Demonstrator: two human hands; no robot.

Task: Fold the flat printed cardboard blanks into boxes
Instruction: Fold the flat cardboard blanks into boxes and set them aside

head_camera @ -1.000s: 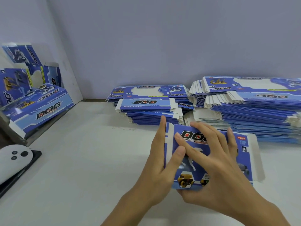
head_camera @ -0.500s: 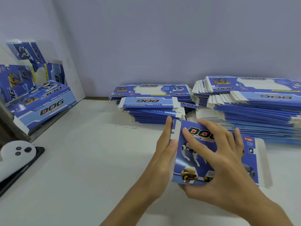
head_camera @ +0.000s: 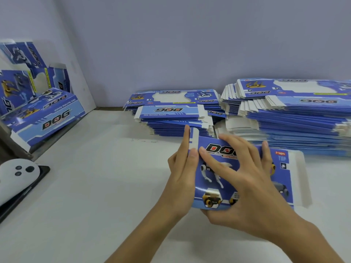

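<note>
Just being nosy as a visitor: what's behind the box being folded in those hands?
Behind the box sit two stacks of flat blanks, a lower one and a taller one, against the wall. Both hands, left and right, and the box hide the stacks' near bottom edges.

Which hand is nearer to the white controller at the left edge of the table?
Left. The left hand holds the blank's left edge, on the side facing the white controller; the right hand lies farther right, on the printed face.

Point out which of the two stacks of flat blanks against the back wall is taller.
The right stack, behind the hands, is taller: its top sits clearly higher than the left stack, and it spreads wider, running off the frame's right edge.
</note>
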